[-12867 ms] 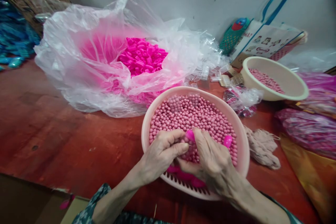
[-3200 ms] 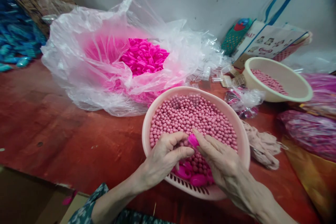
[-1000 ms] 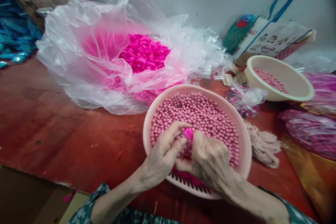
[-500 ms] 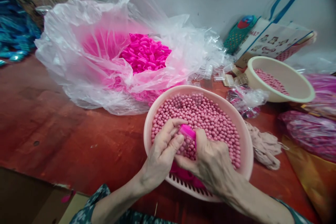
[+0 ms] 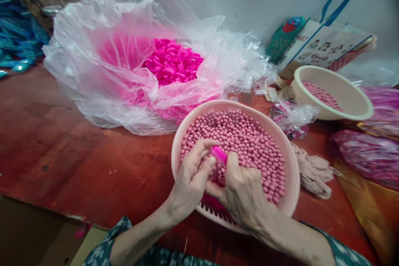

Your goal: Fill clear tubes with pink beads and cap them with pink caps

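Observation:
A pale pink basket (image 5: 291,174) full of small pink beads (image 5: 240,133) stands in front of me. Over its near side, my left hand (image 5: 193,170) pinches a small clear plastic container between thumb and fingers. A bright pink plastic cap (image 5: 219,155) sits at the upper end of that container. My right hand (image 5: 245,187) is closed on the cap's right side, its thumb pressed against it. Several bright pink pieces (image 5: 213,203) lie at the basket's near edge, partly hidden by my hands.
Behind the basket, a clear plastic bag (image 5: 77,62) holds many bright pink plastic parts (image 5: 176,62). Clear plastic pieces (image 5: 247,85) lie beside it. A cream bowl (image 5: 355,95) with beads, a crumpled cloth (image 5: 314,170) and wrapped purple packs (image 5: 368,158) are on the right.
My hands have drawn slightly closer together. The right hand and the pink cap have shifted a little to the left; both hands keep their hold.

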Available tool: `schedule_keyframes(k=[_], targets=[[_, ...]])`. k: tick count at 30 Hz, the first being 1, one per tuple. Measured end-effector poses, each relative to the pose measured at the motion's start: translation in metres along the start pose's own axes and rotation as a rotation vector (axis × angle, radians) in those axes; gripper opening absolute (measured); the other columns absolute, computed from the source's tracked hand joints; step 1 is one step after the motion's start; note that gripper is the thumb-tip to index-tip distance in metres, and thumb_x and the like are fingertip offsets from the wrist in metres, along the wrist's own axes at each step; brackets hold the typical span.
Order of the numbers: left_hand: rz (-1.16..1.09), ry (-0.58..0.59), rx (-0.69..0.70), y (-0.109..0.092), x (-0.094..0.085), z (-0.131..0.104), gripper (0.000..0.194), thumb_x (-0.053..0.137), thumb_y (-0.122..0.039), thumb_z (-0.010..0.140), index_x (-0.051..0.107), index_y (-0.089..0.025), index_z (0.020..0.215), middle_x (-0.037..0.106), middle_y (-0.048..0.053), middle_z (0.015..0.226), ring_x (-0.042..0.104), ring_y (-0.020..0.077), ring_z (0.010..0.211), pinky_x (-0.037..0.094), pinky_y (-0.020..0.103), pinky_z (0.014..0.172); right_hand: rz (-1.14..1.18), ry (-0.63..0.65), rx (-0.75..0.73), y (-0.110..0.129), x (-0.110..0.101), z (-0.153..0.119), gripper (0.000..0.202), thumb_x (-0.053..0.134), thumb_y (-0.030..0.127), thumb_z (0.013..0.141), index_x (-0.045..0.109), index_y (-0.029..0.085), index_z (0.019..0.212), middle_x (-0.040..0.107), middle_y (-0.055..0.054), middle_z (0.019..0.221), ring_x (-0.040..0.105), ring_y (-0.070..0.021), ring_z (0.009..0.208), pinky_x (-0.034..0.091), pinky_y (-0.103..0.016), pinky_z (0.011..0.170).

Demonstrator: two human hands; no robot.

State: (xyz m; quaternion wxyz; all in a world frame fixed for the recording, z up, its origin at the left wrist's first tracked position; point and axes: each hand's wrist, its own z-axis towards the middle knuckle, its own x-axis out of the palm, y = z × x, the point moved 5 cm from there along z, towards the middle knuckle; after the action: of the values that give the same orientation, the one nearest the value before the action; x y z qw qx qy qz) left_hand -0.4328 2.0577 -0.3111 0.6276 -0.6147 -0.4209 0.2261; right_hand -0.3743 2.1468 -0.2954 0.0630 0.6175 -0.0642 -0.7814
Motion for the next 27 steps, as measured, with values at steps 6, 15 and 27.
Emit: schedule_keyframes(k=[6, 15, 27], targets=[[-0.189, 0.078, -0.109, 0.002, 0.004, 0.006, 0.021, 0.049, -0.026, 0.089, 0.049, -0.022, 0.109, 0.055, -0.001, 0.08, 0.05, 0.007, 0.064, 0.044, 0.016, 0.057, 0.238, 0.239, 0.015, -0.02, -0.02, 0.012, 0.032, 0.036, 0.044, 0.092, 0.051, 0.016, 0.096, 0.057, 0.0, 0.063, 0.054, -0.0147, 0.051, 0.034, -0.025, 0.049], [-0.228, 0.201, -0.145, 0.003, 0.009, 0.005, 0.021, 0.049, -0.029, 0.089, 0.045, -0.02, 0.108, 0.053, -0.001, 0.076, 0.045, 0.0064, 0.056, 0.039, 0.015, 0.045, 0.725, 0.305, 0.161, -0.035, -0.029, 0.007, 0.032, 0.032, 0.034, 0.096, 0.051, 0.02, 0.074, 0.042, 0.005, 0.057, 0.037, -0.0093, 0.05, 0.031, -0.023, 0.049], [0.229, 0.179, 0.024, -0.005, 0.006, -0.003, 0.024, 0.044, -0.029, 0.092, 0.049, -0.023, 0.115, 0.052, -0.001, 0.076, 0.048, 0.0095, 0.066, 0.041, 0.021, 0.06, -0.019, -0.261, -0.224, -0.012, -0.027, -0.012, 0.027, 0.041, 0.013, 0.091, 0.047, 0.0, 0.115, 0.061, -0.003, 0.058, 0.058, -0.014, 0.045, 0.044, -0.024, 0.042]])
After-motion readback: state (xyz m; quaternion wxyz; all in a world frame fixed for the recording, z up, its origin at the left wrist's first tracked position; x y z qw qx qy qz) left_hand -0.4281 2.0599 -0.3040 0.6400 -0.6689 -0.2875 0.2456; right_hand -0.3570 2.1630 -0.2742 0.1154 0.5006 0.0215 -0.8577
